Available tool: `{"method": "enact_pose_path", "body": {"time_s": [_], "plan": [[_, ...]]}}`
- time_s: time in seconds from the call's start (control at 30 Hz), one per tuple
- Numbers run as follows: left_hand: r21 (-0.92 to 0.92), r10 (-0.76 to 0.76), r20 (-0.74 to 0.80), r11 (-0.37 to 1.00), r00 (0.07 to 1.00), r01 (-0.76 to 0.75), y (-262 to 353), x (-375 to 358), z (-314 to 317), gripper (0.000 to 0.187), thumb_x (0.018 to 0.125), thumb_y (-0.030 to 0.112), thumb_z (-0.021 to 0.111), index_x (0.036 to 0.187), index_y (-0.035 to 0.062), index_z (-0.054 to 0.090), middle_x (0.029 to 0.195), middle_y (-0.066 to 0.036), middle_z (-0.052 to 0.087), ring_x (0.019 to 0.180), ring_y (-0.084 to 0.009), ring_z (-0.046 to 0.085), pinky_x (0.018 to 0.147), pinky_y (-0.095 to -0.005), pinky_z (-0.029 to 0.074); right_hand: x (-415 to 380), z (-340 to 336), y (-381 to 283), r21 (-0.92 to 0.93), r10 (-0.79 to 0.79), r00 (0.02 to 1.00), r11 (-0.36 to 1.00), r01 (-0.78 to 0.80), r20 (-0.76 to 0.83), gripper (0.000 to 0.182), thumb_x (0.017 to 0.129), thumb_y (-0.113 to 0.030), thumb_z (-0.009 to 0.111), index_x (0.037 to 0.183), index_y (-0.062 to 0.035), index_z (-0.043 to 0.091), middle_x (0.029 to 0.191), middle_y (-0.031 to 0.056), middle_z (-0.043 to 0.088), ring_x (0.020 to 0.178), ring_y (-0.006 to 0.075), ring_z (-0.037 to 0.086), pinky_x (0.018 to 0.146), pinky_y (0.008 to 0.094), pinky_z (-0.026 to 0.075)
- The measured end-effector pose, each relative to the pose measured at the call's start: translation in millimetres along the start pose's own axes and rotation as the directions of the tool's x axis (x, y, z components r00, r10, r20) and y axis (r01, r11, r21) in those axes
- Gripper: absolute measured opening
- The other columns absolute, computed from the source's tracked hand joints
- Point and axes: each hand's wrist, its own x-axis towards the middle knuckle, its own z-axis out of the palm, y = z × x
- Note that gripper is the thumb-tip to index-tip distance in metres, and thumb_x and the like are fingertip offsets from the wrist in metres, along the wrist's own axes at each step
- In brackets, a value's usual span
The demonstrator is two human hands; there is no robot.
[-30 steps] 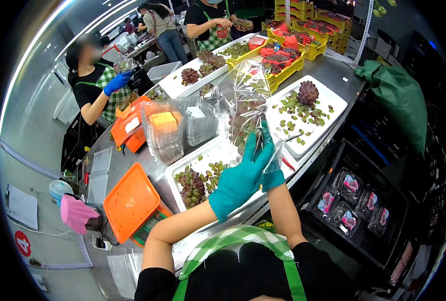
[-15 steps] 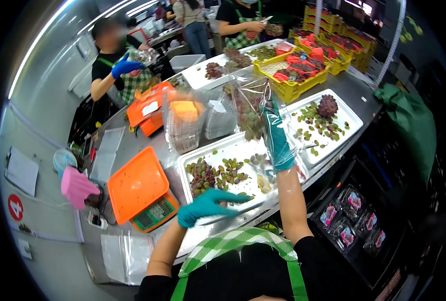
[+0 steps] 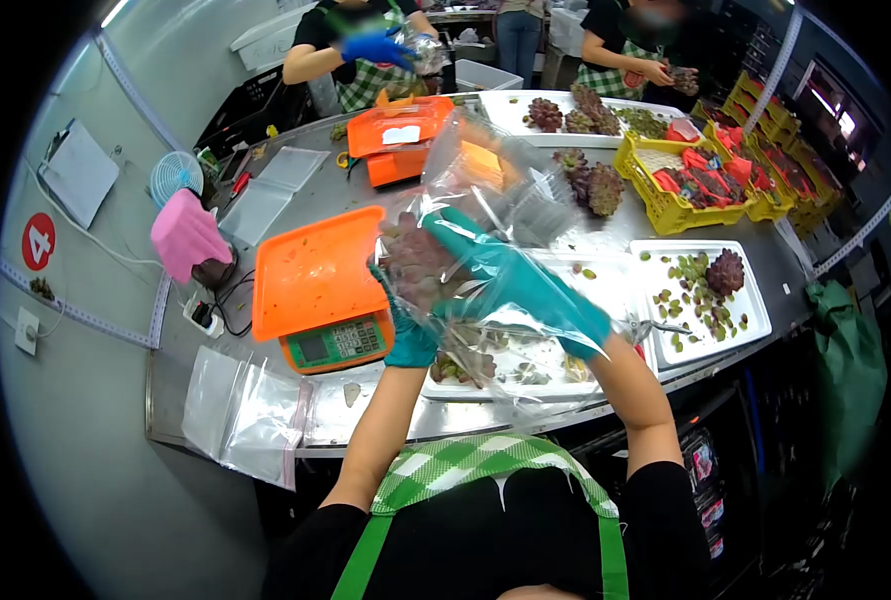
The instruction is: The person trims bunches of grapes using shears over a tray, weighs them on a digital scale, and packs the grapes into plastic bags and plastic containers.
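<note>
A clear plastic bag (image 3: 485,290) with reddish-green succulents (image 3: 420,262) in it is between my gloved hands, beside the orange scale (image 3: 320,275). My left hand (image 3: 410,325) is closed round the bag's left and lower side. My right hand (image 3: 510,275) reaches across the bag from the right, with its fingers behind or inside the film; I cannot tell which, and the fingertips are partly hidden. Under the bag lies a white tray (image 3: 605,360) with succulents and loose leaves.
A white tray (image 3: 755,315) with a dark rosette stands right, near yellow crates (image 3: 700,205). Empty bags (image 3: 240,410) lie front left. Behind are a second orange scale (image 3: 395,130), stacked clear containers (image 3: 535,205) and two co-workers. A pink cloth (image 3: 187,235) is at left.
The bag of succulents has moved left, toward the orange scale. My left hand has come up from the tray and taken hold of it. The view has turned.
</note>
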Motion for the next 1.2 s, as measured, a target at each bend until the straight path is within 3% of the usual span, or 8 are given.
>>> {"method": "enact_pose_path", "body": {"time_s": [0.13,0.2,0.3,0.5,0.77,0.87,1.07,1.2], "plan": [[0.526,0.240,-0.031,0.829,0.970,-0.188,20,8,-45,0.056,0.086,0.043,0.042,0.129,0.0080,0.031,0.122,-0.012,0.043,0.110,-0.0263,0.045,0.085,-0.0388,0.045,-39,-5,-27,-0.168,-0.184,0.980,0.966,0.194,0.075,0.067,0.070,-0.003,0.058,0.130,-0.0055,0.028,0.123,0.0150,0.044,0.104,0.0288,0.049,0.085,0.0335,0.041],[0.042,0.225,-0.050,0.974,0.973,-0.223,31,17,-64,0.052,0.086,0.035,0.043,0.129,0.0087,0.031,0.122,-0.012,0.043,0.109,-0.0253,0.045,0.084,-0.0362,0.045,-83,-13,-4,-0.092,-0.238,0.884,0.971,0.220,-0.403,0.059,0.072,-0.001,0.054,0.127,-0.0072,0.034,0.114,0.0098,0.051,0.100,0.0230,0.052,0.082,0.0312,0.042],[-0.193,0.233,-0.064,0.951,0.970,-0.241,49,17,-70,0.046,0.087,0.026,0.040,0.128,0.0073,0.033,0.123,-0.011,0.042,0.108,-0.0238,0.044,0.084,-0.0338,0.044,-76,2,51,0.259,0.227,0.227,0.958,0.122,-0.947,0.058,0.067,0.010,0.055,0.121,-0.0013,0.039,0.105,0.0126,0.055,0.092,0.0202,0.056,0.079,0.0300,0.045],[-0.166,0.197,-0.005,0.967,0.980,-0.196,56,20,-45,0.041,0.087,0.020,0.037,0.125,0.0047,0.036,0.125,-0.011,0.040,0.108,-0.0219,0.043,0.086,-0.0321,0.041,-27,120,101,0.223,0.085,0.851,0.974,0.039,-0.518,0.064,0.056,-0.022,0.075,0.111,-0.0076,0.046,0.105,0.0111,0.050,0.097,0.0247,0.048,0.084,0.0335,0.039],[-0.106,-0.119,0.119,0.986,0.986,0.132,27,-24,-22,0.049,0.084,0.030,0.042,0.126,0.0077,0.034,0.123,-0.010,0.042,0.107,-0.0224,0.044,0.088,-0.0344,0.040,40,43,-25,-0.112,-0.137,0.928,0.976,0.186,0.348,0.037,0.059,-0.032,0.072,0.084,-0.0073,0.059,0.094,0.0107,0.052,0.092,0.0282,0.048,0.087,0.0387,0.034],[-0.151,-0.171,0.121,0.970,0.978,0.189,18,-35,-23,0.052,0.083,0.034,0.044,0.127,0.0089,0.034,0.122,-0.010,0.043,0.106,-0.0226,0.045,0.088,-0.0352,0.040,30,58,-33,-0.240,-0.461,0.851,0.822,0.517,0.253,0.036,0.064,-0.020,0.065,0.096,-0.0080,0.054,0.097,0.0120,0.052,0.094,0.0261,0.049,0.091,0.0412,0.031],[-0.315,-0.116,0.015,0.942,0.993,0.115,6,-32,-27,0.059,0.080,0.042,0.048,0.128,0.0112,0.033,0.120,-0.009,0.044,0.105,-0.0230,0.046,0.090,-0.0369,0.040,-11,44,12,0.360,-0.371,0.871,0.899,0.251,0.321,0.041,0.076,-0.016,0.056,0.115,-0.0070,0.047,0.115,0.0098,0.047,0.106,0.0236,0.047,0.089,0.0411,0.039],[-0.421,0.007,-0.081,0.906,0.997,-0.041,7,-13,-33,0.064,0.078,0.047,0.051,0.129,0.0127,0.032,0.119,-0.008,0.045,0.104,-0.0233,0.047,0.090,-0.0380,0.040,-25,65,50,0.940,0.042,0.952,-0.154,0.305,-0.302,0.041,0.083,-0.026,0.051,0.119,-0.0078,0.042,0.102,0.0072,0.053,0.099,0.0197,0.050,0.087,0.0347,0.042]]}}
